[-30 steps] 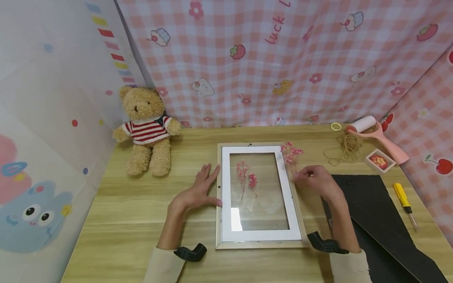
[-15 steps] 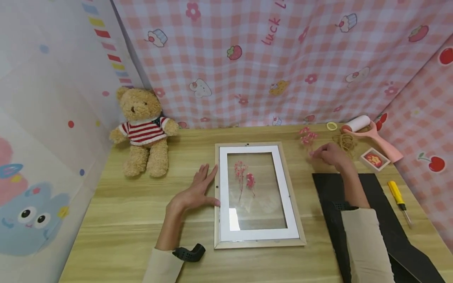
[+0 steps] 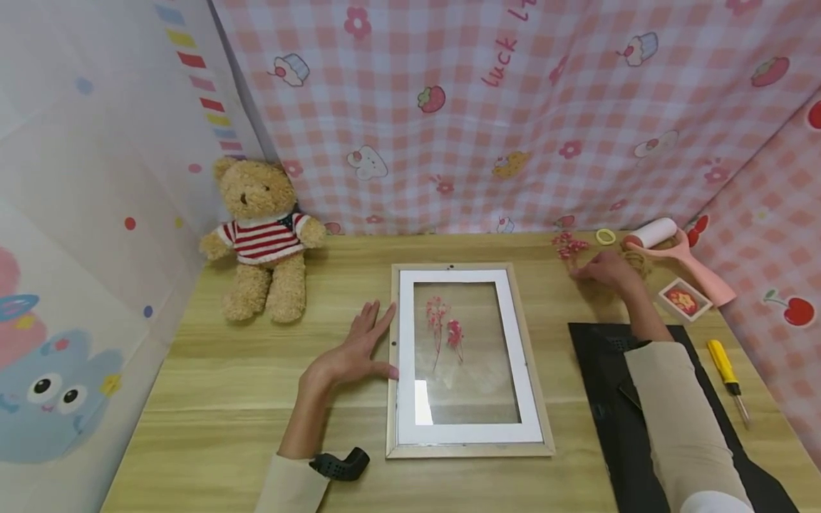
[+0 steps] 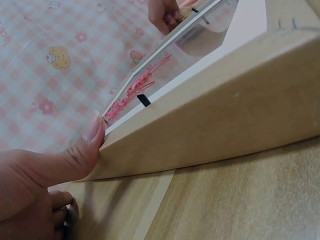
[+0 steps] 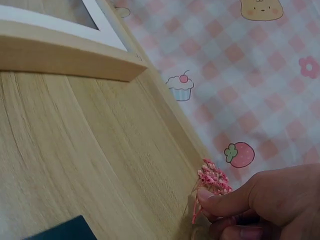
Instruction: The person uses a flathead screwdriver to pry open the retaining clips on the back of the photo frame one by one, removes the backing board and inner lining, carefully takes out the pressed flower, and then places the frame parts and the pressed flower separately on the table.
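Here the left hand [image 3: 355,353] lies flat on the table [image 3: 224,399], fingers straight, its thumb [image 4: 90,145] pressed to the frame's [image 3: 467,450] left edge, probably to keep the frame from sliding. The frame lies flat near the table's middle; two pink sprigs [image 3: 444,329] lie on its glass. The right hand [image 3: 606,271] is far right, pinching a third pink sprig [image 3: 567,246] between thumb and fingertips; the right wrist view shows the sprig [image 5: 212,182] held low by its stem, its blooms just above the wood near the back curtain [image 3: 513,107]. That grip looks chosen to spare the brittle blooms. Just beyond the hand lie a coil of twine [image 3: 641,262], a yellow ring [image 3: 606,236] and a pink roller [image 3: 673,246]; a black board [image 3: 596,370] lies under the right forearm, a screwdriver [image 3: 725,367] to its right, a bear [image 3: 263,235] far left.

A second ago the right hand held the sprig at the frame's far right corner; it has since carried it away, far and to the right, while the left hand has stayed put
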A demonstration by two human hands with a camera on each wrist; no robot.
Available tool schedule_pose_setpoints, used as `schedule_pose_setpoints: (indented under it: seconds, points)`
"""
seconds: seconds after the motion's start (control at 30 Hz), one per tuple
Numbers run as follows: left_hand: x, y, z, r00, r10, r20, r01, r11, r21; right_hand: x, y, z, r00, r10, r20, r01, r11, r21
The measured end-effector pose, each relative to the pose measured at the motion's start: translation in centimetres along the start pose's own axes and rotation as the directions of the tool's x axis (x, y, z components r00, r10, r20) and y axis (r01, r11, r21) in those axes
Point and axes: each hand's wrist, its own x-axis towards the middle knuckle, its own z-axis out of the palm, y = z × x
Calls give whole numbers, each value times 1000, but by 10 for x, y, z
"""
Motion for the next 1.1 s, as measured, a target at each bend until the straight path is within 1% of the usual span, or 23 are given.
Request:
schedule_pose_setpoints:
  seconds: [0.17,0.3,0.47,0.53,0.63,0.7,0.8,0.87,0.97,1.1]
  points:
    - [-2,0,0,1000,6,-6,-6,1000,-6,3,-1,-1,1000,-1,-8,1,999,-39]
    - [-3,1,-1,1000,13,-11,-13,1000,-12,2,-3,0,999,-8,-32,8,1000,-22]
    - [-3,1,-2,999,34,-9,-35,999,-8,-8,-6,3,995,-34,-91,34,999,0]
    - [-3,0,-1,999,37,-7,-37,999,-2,-15,-12,8,992,-55,-113,58,998,25]
    - [-2,-1,0,999,33,-5,-33,999,6,-29,-29,19,981,-104,-162,115,991,62]
    - [-1,-2,0,1000,31,-3,-31,999,13,-40,-46,28,968,-145,-206,160,985,58]
    - [0,-3,1,999,33,-4,-33,999,7,-61,-75,42,952,-182,-245,195,980,28]
    - [1,-3,1,999,38,-8,-38,999,-1,-75,-95,52,951,-186,-247,199,979,29]
    - [1,-4,1,999,40,-11,-40,999,-10,-95,-120,68,952,-189,-241,209,976,60]
    - [0,-4,0,999,32,-6,-32,999,-7,-114,-149,91,951,-220,-215,246,963,105]
